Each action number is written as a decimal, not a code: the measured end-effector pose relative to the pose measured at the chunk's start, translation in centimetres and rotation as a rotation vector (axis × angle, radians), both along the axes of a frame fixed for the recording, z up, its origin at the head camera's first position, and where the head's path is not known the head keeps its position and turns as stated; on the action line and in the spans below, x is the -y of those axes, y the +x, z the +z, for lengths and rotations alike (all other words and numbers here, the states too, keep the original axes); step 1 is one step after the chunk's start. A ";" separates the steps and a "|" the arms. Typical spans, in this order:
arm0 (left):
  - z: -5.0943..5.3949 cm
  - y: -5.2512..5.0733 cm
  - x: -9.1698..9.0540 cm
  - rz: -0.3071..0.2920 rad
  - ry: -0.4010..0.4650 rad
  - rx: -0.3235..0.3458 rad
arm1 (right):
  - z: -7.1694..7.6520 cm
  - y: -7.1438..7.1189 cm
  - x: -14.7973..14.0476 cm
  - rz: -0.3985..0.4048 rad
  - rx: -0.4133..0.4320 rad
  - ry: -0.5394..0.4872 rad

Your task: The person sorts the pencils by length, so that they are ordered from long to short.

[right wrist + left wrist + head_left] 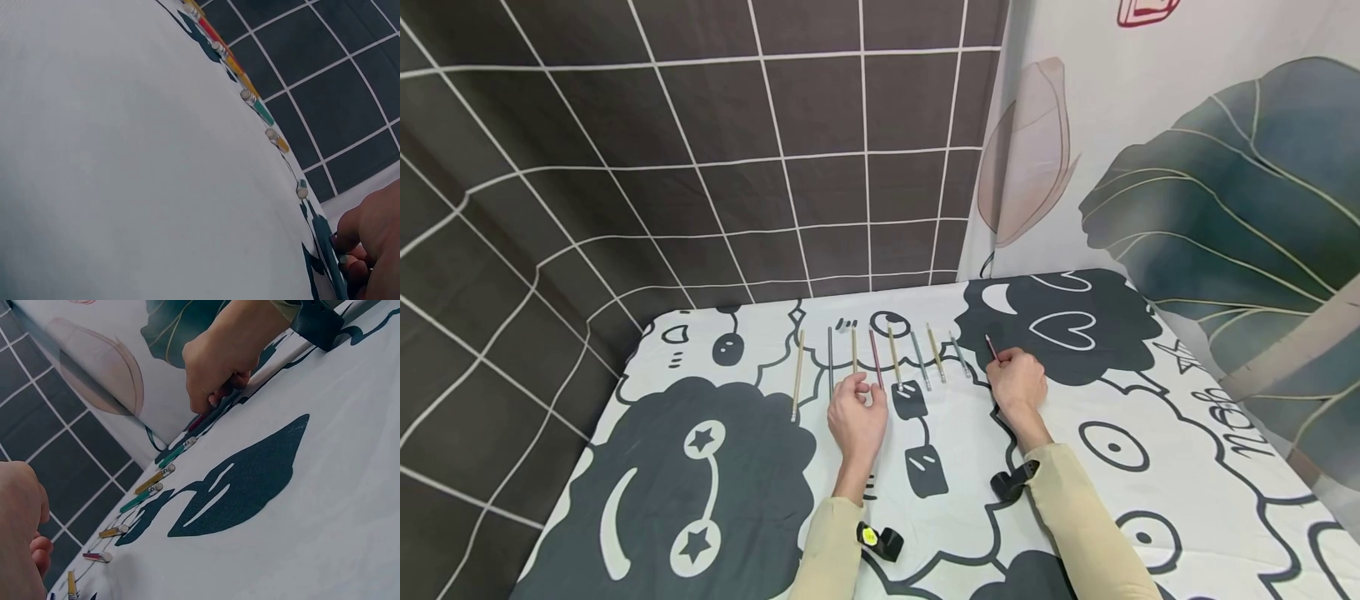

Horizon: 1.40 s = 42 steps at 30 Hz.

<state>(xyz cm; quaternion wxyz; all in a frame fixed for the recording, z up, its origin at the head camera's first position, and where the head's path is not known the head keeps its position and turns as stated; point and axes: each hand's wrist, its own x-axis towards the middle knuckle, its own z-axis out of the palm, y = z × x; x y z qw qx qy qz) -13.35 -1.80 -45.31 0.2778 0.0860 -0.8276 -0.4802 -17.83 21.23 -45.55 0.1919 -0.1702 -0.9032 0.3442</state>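
Observation:
Several pencils with eraser ends lie side by side across the cloth. At the row's right end, my right hand [1018, 387] pinches a dark red pencil [991, 347], its tip pointing away on the dark cloud print. My left hand [857, 421] hovers by the near ends of a yellow pencil [853, 348] and a red pencil [876, 350], fingers loosely bent and nothing visible in them. Between the hands are a yellow pencil [894, 358], a green-blue pencil [921, 360], another yellow pencil [936, 354] and another green-blue pencil [959, 354].
Left of my left hand lie a dark pencil [831, 360] and a longer yellow pencil [798, 375]. A printed black-and-white cloth [955, 533] covers the table. Behind it hang a dark grid curtain [820, 192] and a leaf-patterned curtain [1217, 192].

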 end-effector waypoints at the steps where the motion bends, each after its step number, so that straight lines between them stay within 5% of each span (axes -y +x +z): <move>1: 0.0 0.0 0.0 -0.001 0.001 0.003 | 0.0 0.0 0.1 0.009 -0.004 -0.002; 29: 0.4 0.2 -0.1 -0.005 0.005 -0.006 | 0.0 -0.4 0.8 0.109 0.029 0.035; 42: 1.3 0.6 0.8 -0.026 -0.050 -0.067 | 0.1 -0.3 0.5 0.139 0.025 0.036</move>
